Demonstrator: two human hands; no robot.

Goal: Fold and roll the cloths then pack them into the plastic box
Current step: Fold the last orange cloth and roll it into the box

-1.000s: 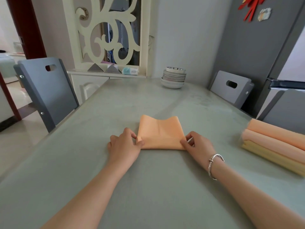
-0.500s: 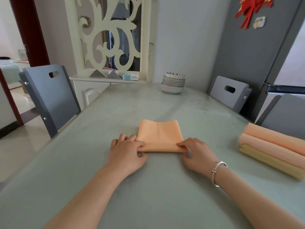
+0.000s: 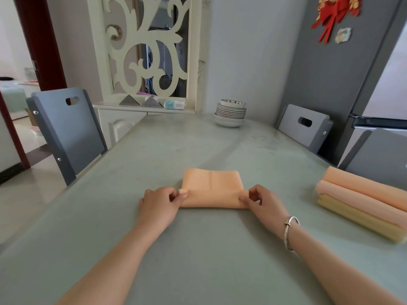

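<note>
Head view: a folded orange cloth (image 3: 212,189) lies flat on the grey-green table (image 3: 198,249), well on the near side of the stack of plates (image 3: 230,114) that stands at the table's far end. The left hand (image 3: 159,205) pinches the cloth's near-left corner between thumb and forefinger, while the right hand (image 3: 263,204) pinches the near-right corner the same way, the other fingers of both curled in. The near edge appears turned over into a first low roll, and that roll's long axis runs left to right, straight across from one hand to the other; the unrolled part of the cloth stretches away from the fingers, toward the plates. Both hands sit about equally close to the cloth, one at each end, so the coming roll looks set to travel directly away from the person, toward the plates. To the right of the cloth and well apart from it, rolled cloths (image 3: 361,201) in orange and yellow lie packed side by side, seemingly in a clear plastic box (image 3: 315,195) whose walls are barely discernible.
</note>
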